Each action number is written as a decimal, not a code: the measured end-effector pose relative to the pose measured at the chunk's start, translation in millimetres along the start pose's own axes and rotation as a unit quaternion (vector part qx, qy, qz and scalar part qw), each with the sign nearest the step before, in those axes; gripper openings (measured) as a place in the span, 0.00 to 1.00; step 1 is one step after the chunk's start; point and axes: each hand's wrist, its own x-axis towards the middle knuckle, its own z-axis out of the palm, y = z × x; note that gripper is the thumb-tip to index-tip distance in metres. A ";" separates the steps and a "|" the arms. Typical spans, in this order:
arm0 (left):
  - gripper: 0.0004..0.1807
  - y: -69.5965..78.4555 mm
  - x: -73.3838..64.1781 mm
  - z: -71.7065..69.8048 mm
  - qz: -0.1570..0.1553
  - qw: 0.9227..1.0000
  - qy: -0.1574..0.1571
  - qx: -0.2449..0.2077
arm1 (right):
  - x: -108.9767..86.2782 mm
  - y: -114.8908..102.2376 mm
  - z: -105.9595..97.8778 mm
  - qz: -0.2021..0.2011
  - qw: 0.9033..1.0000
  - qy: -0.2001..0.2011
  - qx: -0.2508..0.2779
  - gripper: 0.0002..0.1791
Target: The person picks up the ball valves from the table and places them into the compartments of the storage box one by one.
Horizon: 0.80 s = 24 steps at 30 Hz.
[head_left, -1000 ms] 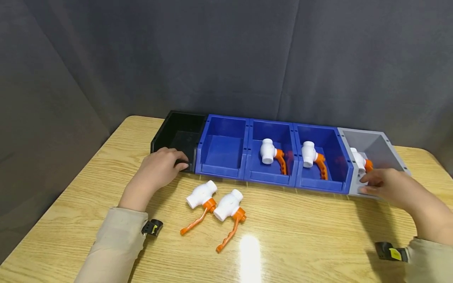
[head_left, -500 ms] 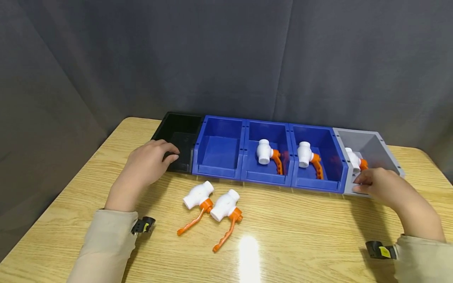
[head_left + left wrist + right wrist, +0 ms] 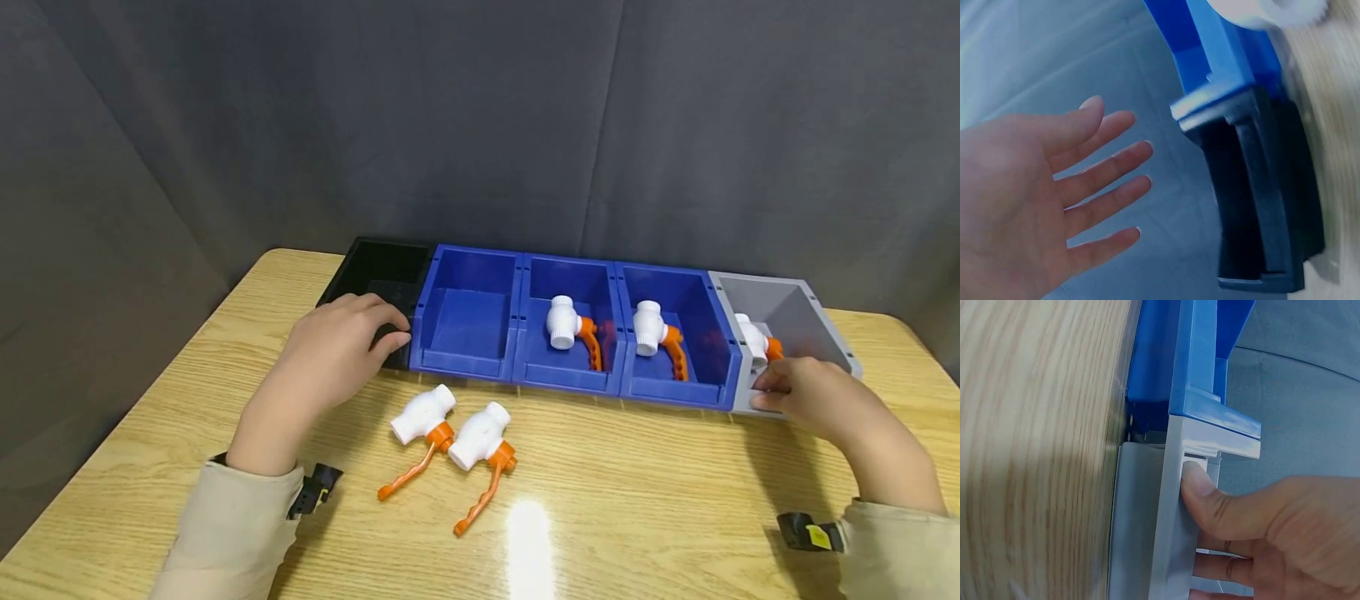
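Observation:
My left hand (image 3: 333,346) hovers over the front of the black bin (image 3: 386,262). Its fingers are relaxed and apart in the left wrist view, with nothing in them. My right hand (image 3: 821,396) is at the front of the grey bin (image 3: 813,325), its thumb (image 3: 1197,481) against or just over the front rim. The fingers behind that rim are partly hidden, and nothing held shows. Inside the grey bin lies a white ball valve (image 3: 752,340), its orange handle partly covered by my right hand. Two more ball valves, one (image 3: 423,414) left of the other (image 3: 480,436), lie on the table.
Three blue bins stand between the black and grey ones. The middle blue bin (image 3: 566,379) and right blue bin (image 3: 675,392) each hold a ball valve; the left blue bin (image 3: 468,317) shows a bare floor. A dark curtain (image 3: 480,125) hangs behind the wooden table (image 3: 615,492).
My left hand drew back a little to the left and then came right again over the black bin. My right hand has stayed by the grey bin's front. The valves have not moved.

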 end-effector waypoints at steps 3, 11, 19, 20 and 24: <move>0.11 10.6 -0.9 -0.6 0.024 1.000 0.001 -0.002 | -0.4 0.7 0.0 -0.002 1.000 -0.001 0.001 0.08; 0.11 32.0 -6.0 -2.6 0.075 0.997 -0.006 -0.013 | 0.4 1.7 -0.3 0.013 1.000 -0.004 0.007 0.09; 0.10 53.9 -11.6 4.8 0.132 0.990 -0.028 -0.025 | -0.3 0.8 0.6 0.020 1.000 -0.005 0.007 0.09; 0.10 56.5 -11.8 6.5 0.139 0.990 -0.028 -0.023 | -0.4 0.6 0.6 0.020 1.000 -0.005 0.007 0.09; 0.12 64.8 -12.7 13.5 0.159 0.986 -0.042 -0.031 | -0.4 -0.7 0.4 0.019 1.000 -0.005 0.005 0.09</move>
